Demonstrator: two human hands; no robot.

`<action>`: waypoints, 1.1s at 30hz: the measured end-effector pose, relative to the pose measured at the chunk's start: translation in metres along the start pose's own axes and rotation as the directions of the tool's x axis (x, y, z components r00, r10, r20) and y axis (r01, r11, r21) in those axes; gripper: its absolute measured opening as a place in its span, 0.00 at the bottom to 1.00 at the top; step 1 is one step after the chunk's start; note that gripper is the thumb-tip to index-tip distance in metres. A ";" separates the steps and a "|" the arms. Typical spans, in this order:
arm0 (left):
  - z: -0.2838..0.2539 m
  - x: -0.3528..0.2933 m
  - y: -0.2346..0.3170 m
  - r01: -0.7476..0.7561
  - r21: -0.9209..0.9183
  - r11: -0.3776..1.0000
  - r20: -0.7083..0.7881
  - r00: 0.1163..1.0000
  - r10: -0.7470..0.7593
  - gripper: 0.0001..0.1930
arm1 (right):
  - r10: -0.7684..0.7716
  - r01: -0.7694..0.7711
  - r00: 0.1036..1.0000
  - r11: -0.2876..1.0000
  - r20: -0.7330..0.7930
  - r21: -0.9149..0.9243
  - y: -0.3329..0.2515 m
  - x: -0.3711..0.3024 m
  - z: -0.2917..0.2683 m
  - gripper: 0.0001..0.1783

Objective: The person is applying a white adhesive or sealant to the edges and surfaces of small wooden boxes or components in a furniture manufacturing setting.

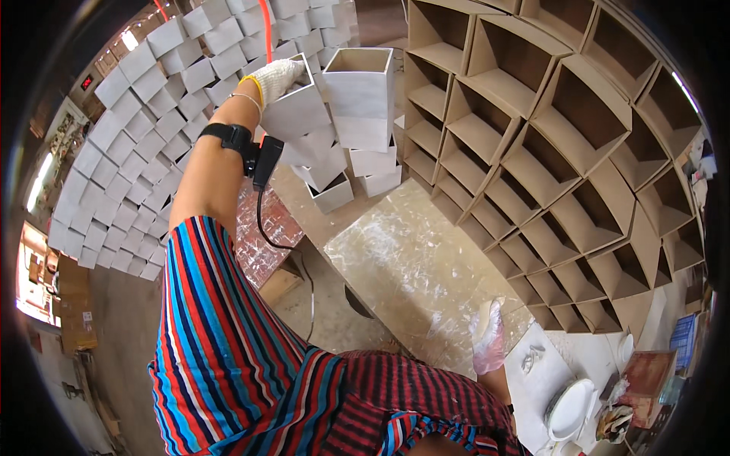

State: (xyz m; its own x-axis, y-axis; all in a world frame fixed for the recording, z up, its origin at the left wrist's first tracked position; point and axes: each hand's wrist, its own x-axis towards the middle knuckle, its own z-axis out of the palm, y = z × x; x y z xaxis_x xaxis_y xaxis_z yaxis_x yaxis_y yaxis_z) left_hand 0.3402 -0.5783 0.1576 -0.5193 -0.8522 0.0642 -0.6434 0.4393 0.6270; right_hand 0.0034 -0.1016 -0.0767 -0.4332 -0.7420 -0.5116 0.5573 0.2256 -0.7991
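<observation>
My left hand (278, 79), in a white knitted glove with a yellow cuff, grips the rim of a white open-topped box (296, 114) at the top of a stack. Its fingertips go over the edge and are partly hidden. A second white box (359, 102), brown inside, stands just right of it on another stack. My right hand (489, 338) is low at the right, wrapped in pinkish, see-through plastic, above a worn board (403, 258) smeared with white. Its fingers do not show clearly, and I cannot make out whether it holds anything.
A wall of stacked white boxes (114, 175) rises at the left. Brown open boxes (525, 144) are piled high at the right. A white round tub (570, 410) sits at the lower right, near a reddish crate (650, 372). A black cable (262, 216) hangs from my left forearm.
</observation>
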 end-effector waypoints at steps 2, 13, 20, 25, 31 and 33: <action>0.000 0.020 -0.013 0.223 -0.283 0.933 0.031 0.974 -0.224 0.13 | 0.017 -0.016 1.000 0.999 -0.017 0.043 0.001 0.001 0.000 0.28; -0.002 0.011 0.050 0.182 0.469 0.864 -0.203 0.975 -0.095 0.17 | -0.154 0.155 0.988 0.982 -0.012 0.106 -0.010 -0.012 -0.010 0.21; 0.041 -0.080 0.188 0.143 0.674 0.725 -0.348 0.927 0.141 0.20 | -0.122 0.081 0.982 0.962 0.146 0.262 -0.003 -0.001 -0.028 0.16; 0.072 -0.118 0.240 -0.222 0.575 0.787 -0.327 0.820 0.470 0.19 | -0.235 0.237 0.970 0.971 -0.060 0.025 -0.003 -0.026 -0.040 0.19; 0.124 -0.196 0.387 -0.704 0.571 0.422 0.226 0.630 0.743 0.12 | -0.380 0.347 0.901 0.920 -0.210 -0.181 -0.024 -0.072 -0.072 0.21; 0.125 -0.234 0.409 -0.786 0.593 0.172 0.320 0.427 0.845 0.14 | -0.536 0.471 0.829 0.823 -0.161 -0.317 -0.022 -0.074 -0.077 0.23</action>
State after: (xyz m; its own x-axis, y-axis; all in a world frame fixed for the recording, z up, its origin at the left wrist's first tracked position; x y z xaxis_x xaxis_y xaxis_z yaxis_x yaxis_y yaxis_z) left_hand 0.1285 -0.1633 0.3020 -0.9461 0.0983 0.3086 -0.0365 0.9145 -0.4030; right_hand -0.0309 -0.0028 -0.0456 -0.7719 -0.6341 -0.0463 0.0299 0.0365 -0.9989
